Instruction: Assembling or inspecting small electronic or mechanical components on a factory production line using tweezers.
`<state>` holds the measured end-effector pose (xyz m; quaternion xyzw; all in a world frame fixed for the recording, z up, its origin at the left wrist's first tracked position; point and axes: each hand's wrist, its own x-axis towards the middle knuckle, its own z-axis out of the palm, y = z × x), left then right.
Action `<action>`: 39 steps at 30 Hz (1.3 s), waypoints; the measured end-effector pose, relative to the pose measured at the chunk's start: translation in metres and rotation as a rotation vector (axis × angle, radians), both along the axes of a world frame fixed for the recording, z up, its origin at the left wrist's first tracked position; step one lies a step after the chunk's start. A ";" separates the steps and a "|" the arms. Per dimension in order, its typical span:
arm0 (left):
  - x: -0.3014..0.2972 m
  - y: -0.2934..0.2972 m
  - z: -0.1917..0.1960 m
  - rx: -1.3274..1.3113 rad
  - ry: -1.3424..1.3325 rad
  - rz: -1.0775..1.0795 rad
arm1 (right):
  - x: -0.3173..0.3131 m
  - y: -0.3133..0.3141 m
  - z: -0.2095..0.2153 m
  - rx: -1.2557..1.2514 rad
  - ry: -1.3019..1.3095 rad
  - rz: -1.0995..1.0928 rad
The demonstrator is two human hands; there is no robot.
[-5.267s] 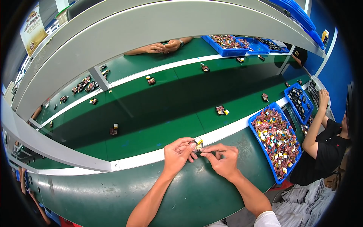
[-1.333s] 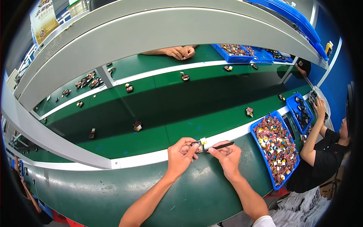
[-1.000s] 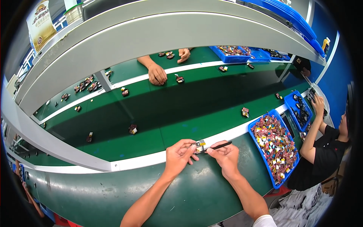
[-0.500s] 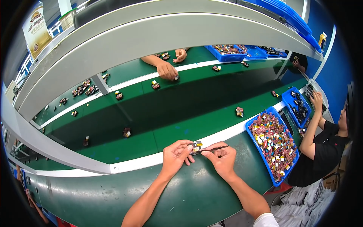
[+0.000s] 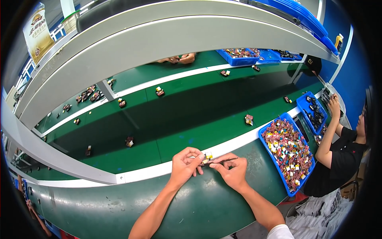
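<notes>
Over the near edge of the belt, my left hand [image 5: 184,166] is closed, its thumb and fingers pinching a small electronic part [image 5: 208,155] with a yellow and white block on it. My right hand [image 5: 234,172] is closed on a thin dark stick-like tool [image 5: 228,160], perhaps tweezers. The tool's left end meets the part between my two hands; its other end sticks out past my right fingers. Exactly where the tip touches is too small to make out.
A green belt [image 5: 191,131] carries several spaced small parts. Right of my hands stands a blue tray [image 5: 287,153] heaped with similar parts, and beyond it a blue tray [image 5: 312,112] of black pieces. A co-worker [image 5: 338,159] sits at the right. A grey beam [image 5: 179,36] crosses above.
Parts on the belt have shifted slightly left. Across the belt, another person's hands have drawn back from it. My hands stay nearly in place, with the tool and part slightly turned.
</notes>
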<state>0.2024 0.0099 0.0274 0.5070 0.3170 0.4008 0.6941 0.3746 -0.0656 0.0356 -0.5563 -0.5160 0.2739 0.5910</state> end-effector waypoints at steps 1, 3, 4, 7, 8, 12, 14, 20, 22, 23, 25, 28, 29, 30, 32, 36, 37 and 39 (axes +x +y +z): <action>0.001 -0.001 0.001 0.017 0.048 0.004 | 0.000 0.000 0.001 0.038 -0.058 0.000; 0.003 -0.001 0.002 0.011 0.060 0.010 | 0.000 -0.001 -0.001 0.070 -0.085 0.005; 0.003 -0.001 0.002 0.004 0.072 0.017 | 0.001 -0.001 -0.002 0.101 -0.110 0.013; 0.003 -0.003 0.001 -0.021 0.107 0.061 | -0.002 -0.002 0.003 0.090 -0.122 0.004; 0.004 -0.003 0.000 -0.022 0.108 0.061 | -0.002 -0.002 0.004 0.089 -0.121 0.004; 0.007 -0.005 -0.003 -0.005 0.127 0.094 | -0.001 -0.002 0.005 0.077 -0.152 0.001; 0.006 -0.006 -0.004 0.011 0.128 0.102 | -0.002 -0.002 0.003 0.072 -0.157 0.002; 0.000 -0.001 -0.002 0.031 0.026 -0.013 | 0.002 0.000 -0.003 0.051 -0.050 -0.022; -0.001 0.000 -0.004 0.037 -0.006 -0.051 | 0.003 0.000 -0.002 -0.019 0.068 0.001; -0.002 0.001 -0.005 0.036 -0.006 -0.051 | 0.003 0.000 0.000 -0.020 0.068 0.001; -0.002 0.002 -0.007 0.033 -0.021 -0.078 | 0.003 0.001 0.001 -0.060 0.159 0.041; -0.001 0.001 -0.007 0.045 0.013 -0.078 | 0.004 0.003 -0.005 -0.053 0.208 0.044; -0.001 0.000 -0.007 0.045 0.013 -0.078 | 0.004 0.003 -0.005 -0.054 0.207 0.045; 0.000 0.000 -0.008 0.046 0.018 -0.076 | 0.003 0.003 -0.005 -0.054 0.224 0.046; -0.001 0.000 -0.008 0.048 0.025 -0.073 | 0.002 0.004 -0.005 -0.055 0.242 0.049; 0.000 -0.002 -0.007 0.047 0.065 -0.072 | 0.002 0.002 -0.004 -0.076 0.240 0.047; 0.000 -0.002 -0.005 0.043 0.078 -0.071 | 0.003 0.002 -0.003 -0.079 0.244 0.052; 0.000 -0.003 -0.005 0.044 0.083 -0.072 | 0.003 0.001 -0.002 -0.084 0.238 0.051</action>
